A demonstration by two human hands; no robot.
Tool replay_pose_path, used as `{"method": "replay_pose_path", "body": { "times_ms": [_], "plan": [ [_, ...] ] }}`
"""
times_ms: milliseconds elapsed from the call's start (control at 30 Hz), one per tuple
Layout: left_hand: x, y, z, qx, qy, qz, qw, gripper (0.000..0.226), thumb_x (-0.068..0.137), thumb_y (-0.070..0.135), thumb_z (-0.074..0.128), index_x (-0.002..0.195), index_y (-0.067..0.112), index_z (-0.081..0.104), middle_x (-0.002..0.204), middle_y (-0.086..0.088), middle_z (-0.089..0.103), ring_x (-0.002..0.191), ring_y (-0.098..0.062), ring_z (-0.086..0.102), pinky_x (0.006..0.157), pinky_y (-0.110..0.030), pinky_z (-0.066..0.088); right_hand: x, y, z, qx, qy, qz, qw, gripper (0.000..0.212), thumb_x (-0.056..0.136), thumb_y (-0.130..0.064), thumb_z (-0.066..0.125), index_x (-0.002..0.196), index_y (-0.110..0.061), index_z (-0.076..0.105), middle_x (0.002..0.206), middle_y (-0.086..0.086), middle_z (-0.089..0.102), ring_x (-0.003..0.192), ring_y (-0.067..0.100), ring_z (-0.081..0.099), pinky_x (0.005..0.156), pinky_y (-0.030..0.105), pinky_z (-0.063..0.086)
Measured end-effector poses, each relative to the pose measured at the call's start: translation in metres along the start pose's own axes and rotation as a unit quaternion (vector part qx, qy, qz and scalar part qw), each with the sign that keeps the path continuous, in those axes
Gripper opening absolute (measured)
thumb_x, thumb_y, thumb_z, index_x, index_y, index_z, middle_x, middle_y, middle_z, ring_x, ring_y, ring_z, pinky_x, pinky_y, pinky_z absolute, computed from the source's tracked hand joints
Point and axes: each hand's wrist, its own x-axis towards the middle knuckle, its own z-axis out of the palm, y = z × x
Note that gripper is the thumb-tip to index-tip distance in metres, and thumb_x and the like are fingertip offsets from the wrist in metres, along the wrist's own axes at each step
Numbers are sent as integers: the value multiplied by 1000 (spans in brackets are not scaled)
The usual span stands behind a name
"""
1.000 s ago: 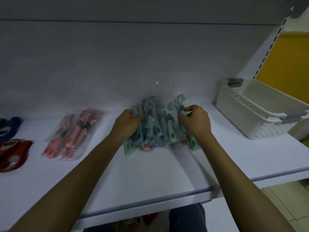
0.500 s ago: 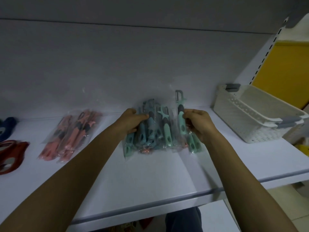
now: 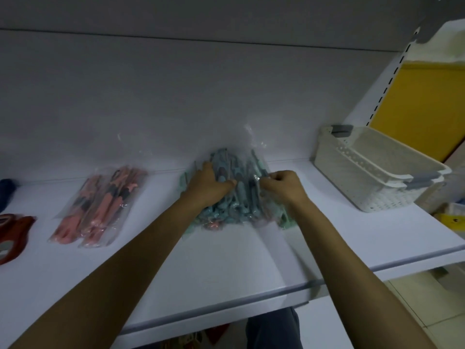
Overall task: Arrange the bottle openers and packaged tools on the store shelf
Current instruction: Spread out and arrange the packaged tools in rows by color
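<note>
One teal pile (image 3: 226, 212) under left hand (image 3: 207, 183), right hand (image 3: 283, 187); two pink packs (image 3: 100, 207).

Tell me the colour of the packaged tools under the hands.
The packaged tools are teal and mint green in clear plastic, seen best in the head view.

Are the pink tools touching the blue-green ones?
No, bare white shelf lies between the pink packaged tools and the teal packaged tools.

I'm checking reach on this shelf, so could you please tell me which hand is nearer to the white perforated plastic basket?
Right. The right hand pinches the clear-bagged teal tools left of the white perforated plastic basket; the left hand holds them farther left.
</note>
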Motion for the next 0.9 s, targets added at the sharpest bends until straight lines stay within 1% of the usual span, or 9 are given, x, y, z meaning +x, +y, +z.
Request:
{"method": "replay_pose_path", "body": {
  "times_ms": [67,133,233,300,367,567,667,767,900],
  "plan": [
    [-1,0,1,28,10,22,999,75,78,48,68,139,18,35,136,-5,47,121,-24,49,105,-40,40,1,7,-15,77,29,17,996,30,85,-17,63,89,13,63,74,12,56,66,23,55,61,37,51],
    [0,-1,3,71,22,31,997,82,69,62,61,136,21,40,137,-5,46,123,-26,47,105,-42,40,4,16,-28,61,55,15,996,29,85,-16,60,86,13,63,74,12,53,67,23,51,61,32,44],
    [3,2,9,155,67,62,984,78,75,61,57,138,18,39,145,-12,38,134,-32,33,109,-47,32,11,27,-36,-129,51,18,990,38,90,-33,54,92,4,66,87,12,63,75,27,56,68,31,44],
    [0,7,16,204,105,114,967,65,87,47,57,141,18,37,154,-11,24,142,-30,18,116,-44,20,10,35,-28,-278,22,31,960,47,87,-45,54,111,-4,60,108,13,62,96,31,58,81,36,48],
    [-3,15,24,237,125,183,946,57,88,41,58,139,20,41,155,-7,24,144,-26,15,116,-42,16,5,39,-15,-366,16,22,930,55,83,-44,60,123,-8,50,120,14,53,112,32,50,90,40,45],
    [-10,19,25,360,13,190,913,54,91,56,45,138,31,41,155,6,24,142,-18,19,115,-51,6,27,40,-21,-388,65,-27,919,49,84,-22,63,126,-5,43,122,18,47,110,37,51,86,41,46],
    [-11,9,18,303,23,189,934,53,90,60,41,133,30,47,150,5,34,138,-19,29,115,-49,13,48,47,-40,-448,84,-18,890,53,87,-16,62,133,-5,39,130,20,43,115,38,50,90,44,47],
    [-11,1,10,214,28,184,959,64,87,63,37,136,24,45,144,1,43,133,-21,39,113,-46,26,59,56,-46,-510,92,-28,855,40,94,-9,48,134,-3,47,132,19,46,119,35,48,92,43,47],
    [-14,-6,4,184,3,187,965,51,91,37,57,136,17,45,144,-1,41,132,-20,38,112,-33,28,58,48,-46,-580,81,-31,810,36,96,-10,39,130,-3,52,134,19,50,122,33,47,101,40,39]
  ]
}}
